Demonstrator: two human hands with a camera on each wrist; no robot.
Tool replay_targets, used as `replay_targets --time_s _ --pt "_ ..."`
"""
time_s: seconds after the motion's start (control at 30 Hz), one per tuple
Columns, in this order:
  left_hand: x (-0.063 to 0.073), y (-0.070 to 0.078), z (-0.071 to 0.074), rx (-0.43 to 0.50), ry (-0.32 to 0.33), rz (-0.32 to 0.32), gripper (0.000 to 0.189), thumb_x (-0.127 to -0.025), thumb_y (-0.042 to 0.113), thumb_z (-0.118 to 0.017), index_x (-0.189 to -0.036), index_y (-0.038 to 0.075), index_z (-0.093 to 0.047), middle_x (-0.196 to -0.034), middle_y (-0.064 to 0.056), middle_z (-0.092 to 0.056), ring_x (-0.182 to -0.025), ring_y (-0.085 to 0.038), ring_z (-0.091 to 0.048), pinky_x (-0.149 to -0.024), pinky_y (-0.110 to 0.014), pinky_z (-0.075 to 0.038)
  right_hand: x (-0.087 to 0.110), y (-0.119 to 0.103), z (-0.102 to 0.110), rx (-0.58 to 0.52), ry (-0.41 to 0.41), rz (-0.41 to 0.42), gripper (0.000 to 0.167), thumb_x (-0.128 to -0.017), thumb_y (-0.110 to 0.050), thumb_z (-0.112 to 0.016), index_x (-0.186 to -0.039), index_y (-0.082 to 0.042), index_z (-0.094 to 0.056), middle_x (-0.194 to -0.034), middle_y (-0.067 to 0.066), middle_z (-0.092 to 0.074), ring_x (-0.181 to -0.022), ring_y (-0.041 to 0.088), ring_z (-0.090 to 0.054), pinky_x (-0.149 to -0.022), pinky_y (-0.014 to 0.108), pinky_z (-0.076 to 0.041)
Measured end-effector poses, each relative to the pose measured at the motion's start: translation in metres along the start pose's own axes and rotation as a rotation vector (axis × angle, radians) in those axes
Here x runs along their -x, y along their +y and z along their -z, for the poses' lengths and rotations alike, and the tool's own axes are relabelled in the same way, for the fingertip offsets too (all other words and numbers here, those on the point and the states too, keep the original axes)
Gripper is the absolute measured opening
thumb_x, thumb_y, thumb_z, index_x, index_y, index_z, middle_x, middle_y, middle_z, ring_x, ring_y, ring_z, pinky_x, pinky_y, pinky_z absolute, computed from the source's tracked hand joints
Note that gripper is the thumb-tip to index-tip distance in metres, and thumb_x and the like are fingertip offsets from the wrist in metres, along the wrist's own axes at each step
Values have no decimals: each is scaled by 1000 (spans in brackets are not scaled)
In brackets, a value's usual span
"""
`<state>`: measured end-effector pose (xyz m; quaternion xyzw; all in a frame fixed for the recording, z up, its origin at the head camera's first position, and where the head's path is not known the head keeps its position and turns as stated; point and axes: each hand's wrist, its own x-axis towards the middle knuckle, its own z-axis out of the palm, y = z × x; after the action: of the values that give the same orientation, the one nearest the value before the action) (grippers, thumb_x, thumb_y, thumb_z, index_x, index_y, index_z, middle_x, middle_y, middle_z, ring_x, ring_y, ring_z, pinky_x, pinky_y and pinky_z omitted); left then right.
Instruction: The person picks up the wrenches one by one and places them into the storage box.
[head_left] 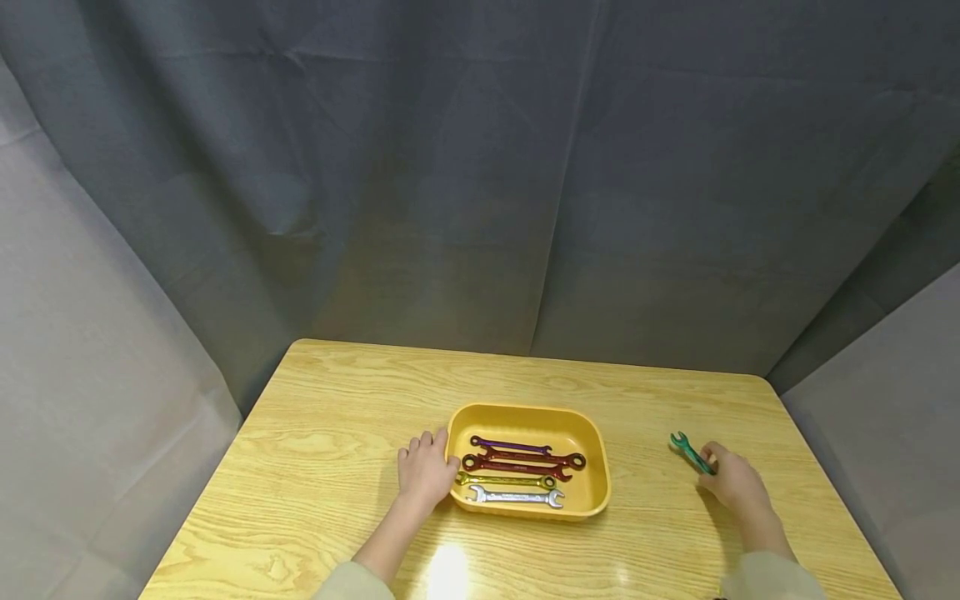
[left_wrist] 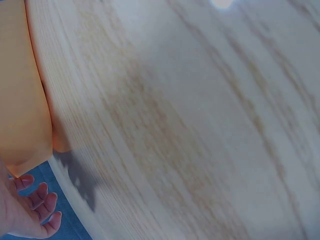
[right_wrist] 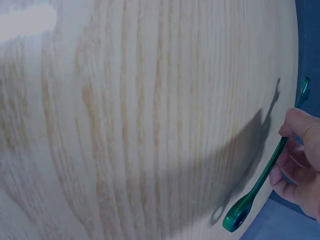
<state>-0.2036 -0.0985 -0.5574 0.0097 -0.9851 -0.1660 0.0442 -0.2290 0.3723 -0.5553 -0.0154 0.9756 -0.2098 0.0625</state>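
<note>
A yellow plastic basin [head_left: 592,500] sits mid-table with several wrenches lying side by side in it. They include a purple wrench [head_left: 510,446], a yellow wrench [head_left: 506,481] and a silver wrench [head_left: 517,497], with red ones between. My left hand [head_left: 426,477] holds the basin's left rim, thumb over the edge and fingers along the outside. Right of the basin, my right hand [head_left: 735,483] pinches a green combination wrench [right_wrist: 267,172] between thumb and fingers. The wrench is raised off the table, its shadow apart from it in the right wrist view.
The wood-grain table [head_left: 300,442] has rounded back corners. Behind it hangs a dark grey curtain [head_left: 450,208], with paler cloth at the left and right sides. Glare shows on the tabletop near the front.
</note>
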Motion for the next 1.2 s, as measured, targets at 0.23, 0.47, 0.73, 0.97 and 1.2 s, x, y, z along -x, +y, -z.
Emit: replay_targets --time_s 0.23,0.47,0.73,0.97,1.2 --pt "0 0 0 0 -4 -2 47 -82 32 -55 -125 13 -51 -103 -11 -57 -88 -26 -50 -76 -42 -37 -1 -12 3 11 30 50 26 -77 -4 -64 -97 -2 -48 -79 12 -58 -63 21 -48 -53 34 -38" --pt "0 0 0 -3 2 -5 46 -82 32 -55 -124 13 -51 -103 -11 -57 -89 -26 -50 -76 -42 -37 -3 -28 6 33 63 101 27 -77 -3 -64 -99 -2 -49 -83 18 -57 -65 24 -51 -52 35 -39" --pt "0 0 0 0 6 -4 45 -82 31 -56 -123 12 -52 -101 -10 -57 -88 -26 -50 -75 -42 -37 -6 -44 6 47 105 140 29 -75 -1 -64 -102 -1 -51 -84 18 -56 -63 22 -49 -51 34 -39" --pt "0 1 1 -3 1 -3 45 -83 31 -56 -123 12 -52 -101 -10 -57 -87 -25 -49 -75 -41 -37 -6 -60 6 70 133 177 31 -74 0 -67 -101 -2 -53 -85 17 -57 -63 22 -51 -51 35 -40" --pt "0 1 1 -3 12 -8 44 -82 31 -57 -121 12 -53 -99 -11 -57 -85 -25 -50 -73 -41 -37 -7 -77 6 85 170 221 32 -73 0 -70 -101 -2 -55 -86 17 -60 -66 25 -55 -53 37 -43"
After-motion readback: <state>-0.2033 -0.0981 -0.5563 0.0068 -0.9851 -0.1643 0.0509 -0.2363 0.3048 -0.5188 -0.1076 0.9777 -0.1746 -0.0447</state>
